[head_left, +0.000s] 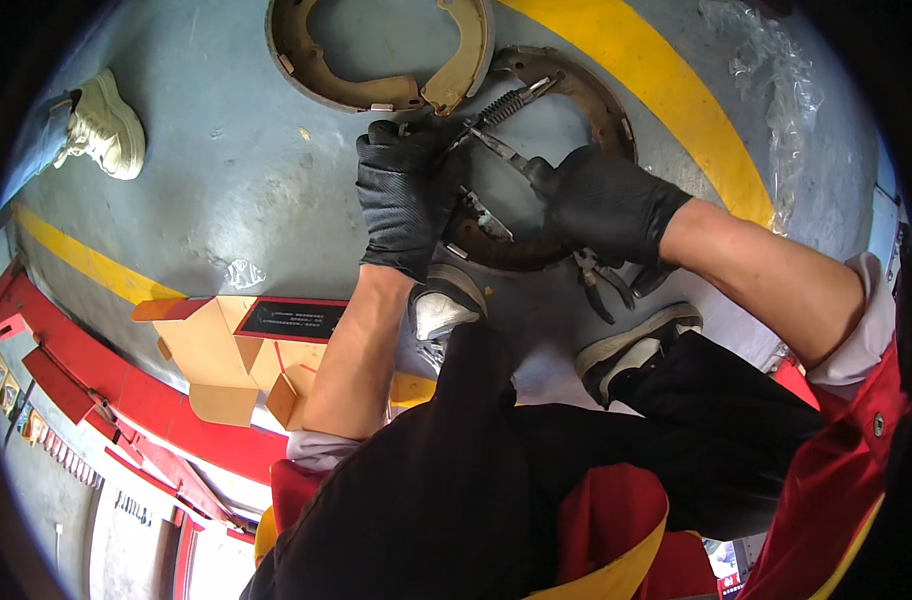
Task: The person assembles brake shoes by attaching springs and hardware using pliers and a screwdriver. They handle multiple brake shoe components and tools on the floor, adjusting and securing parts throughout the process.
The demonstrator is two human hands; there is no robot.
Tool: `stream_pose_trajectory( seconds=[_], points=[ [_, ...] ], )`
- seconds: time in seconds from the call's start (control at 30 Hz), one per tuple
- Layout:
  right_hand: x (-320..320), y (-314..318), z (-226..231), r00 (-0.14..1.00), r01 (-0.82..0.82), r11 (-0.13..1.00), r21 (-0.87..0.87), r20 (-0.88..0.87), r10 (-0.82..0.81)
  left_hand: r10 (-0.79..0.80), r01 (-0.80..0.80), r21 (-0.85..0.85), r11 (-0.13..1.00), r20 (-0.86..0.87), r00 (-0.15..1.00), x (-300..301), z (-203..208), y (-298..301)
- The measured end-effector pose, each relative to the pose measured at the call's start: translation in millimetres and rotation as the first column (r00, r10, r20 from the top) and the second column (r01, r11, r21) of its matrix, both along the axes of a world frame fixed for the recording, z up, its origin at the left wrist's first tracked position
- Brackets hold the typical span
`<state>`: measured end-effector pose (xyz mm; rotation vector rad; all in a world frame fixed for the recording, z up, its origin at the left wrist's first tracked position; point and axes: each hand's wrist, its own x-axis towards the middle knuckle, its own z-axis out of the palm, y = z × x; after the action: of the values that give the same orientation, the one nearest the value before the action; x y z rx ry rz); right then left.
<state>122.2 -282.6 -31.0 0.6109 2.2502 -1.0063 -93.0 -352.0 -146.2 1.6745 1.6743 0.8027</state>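
The left hand (pixel 406 195), in a black glove, is curled into a tight fist at the left side of the lower ring (pixel 616 110) of brake shoes; what sits inside that grip is hidden. The right hand (pixel 616 205), also gloved, has its grip closed around the handle of a tool (pixel 501 150), whose metal shaft slants up to the left, its end at the spring (pixel 506 105). The spring slants across the upper part of this ring, which lies on the floor (pixel 221 200) in front of the person's shoes. Just below the right hand are pliers (pixel 606 290), handles pointing toward the right shoe (pixel 626 350). The upper ring (pixel 306 75) lies beyond the left hand, farther from the person. A yellow stripe (pixel 676 100) curves past both rings; beyond it, toward the floor's right edge, lies clear wrap (pixel 786 110). Toward the floor's left edge, an open box (pixel 216 345) sits near a red rail (pixel 156 380). Another person's pale shoe (pixel 111 125) stands farther up that side.
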Motion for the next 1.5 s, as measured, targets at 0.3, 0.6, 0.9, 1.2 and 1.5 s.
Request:
stream_pose_trajectory(
  seconds=[0.3,0.6,0.9,1.2,1.5],
  points=[
    [33,-84,-53,0.768,0.611,0.791,-0.026,-0.222,-0.601,0.008,-0.007,0.029,1.0,-0.045,0.999,3,7,-3],
    [10,-37,-6,0.88,0.475,0.879,0.042,-0.008,-0.475,0.012,-0.011,0.044,0.999,-0.023,1.0,1,0,1],
    [13,-24,-10,0.934,0.356,0.934,-0.04,0.013,-0.356,0.013,-0.012,0.056,0.998,-0.027,1.0,0,-4,-1],
    [6,-12,-3,0.879,0.46,0.884,-0.09,0.188,-0.438,-0.016,0.018,0.059,0.998,-0.038,0.999,0,1,1],
    [2,-5,2,0.969,0.227,0.972,-0.058,0.114,-0.22,0.0,0.0,0.015,1.0,-0.021,1.0,0,-2,0]
  ],
)
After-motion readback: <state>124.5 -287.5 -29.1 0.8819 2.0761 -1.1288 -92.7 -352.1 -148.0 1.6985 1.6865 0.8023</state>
